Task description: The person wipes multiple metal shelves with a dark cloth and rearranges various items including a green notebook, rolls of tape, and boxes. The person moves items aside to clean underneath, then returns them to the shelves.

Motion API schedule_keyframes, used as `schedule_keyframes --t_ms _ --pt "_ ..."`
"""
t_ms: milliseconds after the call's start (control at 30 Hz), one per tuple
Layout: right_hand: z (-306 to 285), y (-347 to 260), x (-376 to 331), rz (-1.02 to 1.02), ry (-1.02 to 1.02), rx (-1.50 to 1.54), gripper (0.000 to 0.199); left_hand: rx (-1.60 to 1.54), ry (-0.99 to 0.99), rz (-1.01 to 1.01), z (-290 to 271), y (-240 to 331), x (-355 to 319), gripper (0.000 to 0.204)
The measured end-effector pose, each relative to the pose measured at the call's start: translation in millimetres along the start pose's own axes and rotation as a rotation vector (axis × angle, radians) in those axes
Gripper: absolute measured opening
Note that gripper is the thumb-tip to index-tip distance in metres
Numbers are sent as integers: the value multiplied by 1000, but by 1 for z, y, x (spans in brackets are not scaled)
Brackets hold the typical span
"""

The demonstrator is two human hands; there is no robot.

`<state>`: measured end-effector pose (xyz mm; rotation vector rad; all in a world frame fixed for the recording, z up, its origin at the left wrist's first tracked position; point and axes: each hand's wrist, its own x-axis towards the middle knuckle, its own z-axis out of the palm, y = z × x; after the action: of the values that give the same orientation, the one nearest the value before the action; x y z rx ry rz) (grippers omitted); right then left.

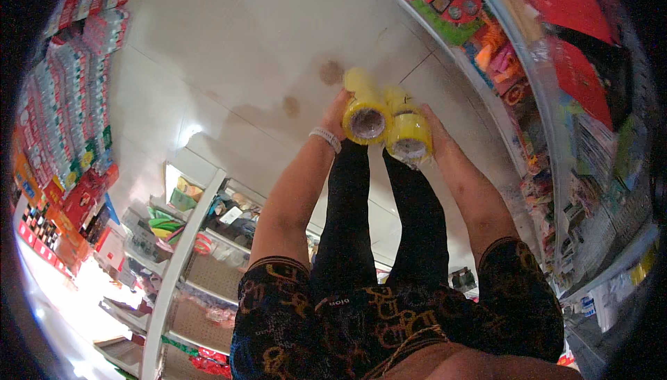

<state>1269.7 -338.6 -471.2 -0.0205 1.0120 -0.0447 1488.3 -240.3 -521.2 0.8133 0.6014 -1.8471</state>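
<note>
Gripping two stacks of yellow tape rolls [383, 119], left hand [338, 114] and right hand [432, 126] both closed around sides (stiff, probably hefty, slick film); gripping outer rims likely safest.

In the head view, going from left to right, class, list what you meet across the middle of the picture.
Wall of red packets → white shelf post → left hand → left tape stack → right tape stack → right hand → toy shelf.

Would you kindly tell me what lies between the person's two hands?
In the head view, two stacks of yellow tape rolls lie side by side between the left hand and the right hand, which grip them.
</note>
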Motion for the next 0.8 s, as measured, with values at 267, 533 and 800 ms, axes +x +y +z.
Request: schedule_keyframes --t_ms 267,533,800 --pt "-74 1 136 166 165 297 40 436 406 156 -95 34 98 45" --pt "-78 -6 105 120 370 355 65 1046 606 400 -91 16 78 53" --pt "-67 -7 54 23 618 201 74 382 743 100 -45 -3 11 64"
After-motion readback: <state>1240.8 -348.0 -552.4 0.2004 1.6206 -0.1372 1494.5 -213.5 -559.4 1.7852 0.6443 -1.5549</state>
